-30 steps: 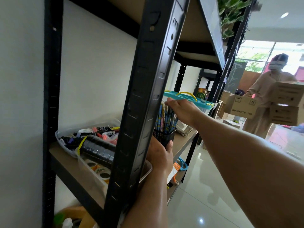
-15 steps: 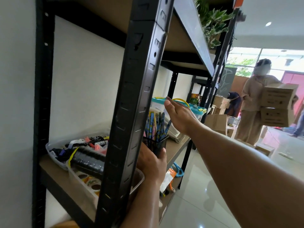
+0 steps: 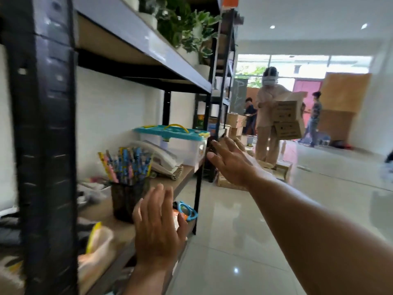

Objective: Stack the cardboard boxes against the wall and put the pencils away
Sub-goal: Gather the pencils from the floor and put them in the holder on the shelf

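A black mesh cup [image 3: 125, 201] full of coloured pencils [image 3: 127, 165] stands on the wooden shelf board [image 3: 170, 182]. My left hand [image 3: 158, 228] hovers just right of the cup with straight fingers, holding nothing. Farther right and higher, my right hand [image 3: 230, 160] is spread in the air beside the shelf, empty too. Cardboard boxes [image 3: 236, 124] are piled on the floor beyond the shelving. A person down the room carries two more cardboard boxes [image 3: 287, 119].
A black shelf post [image 3: 45, 145] fills the left foreground. On the shelf sit a telephone [image 3: 163, 162] and a teal-lidded plastic box [image 3: 172, 139]. Plants [image 3: 187, 30] stand on the shelf above. Shiny tiled floor [image 3: 255, 241] stretches to the right; two other people stand far back.
My left hand has let go of the pencil cup, which now stands on the shelf. My right hand has drawn away from the pencils to the right. The view has swung right.
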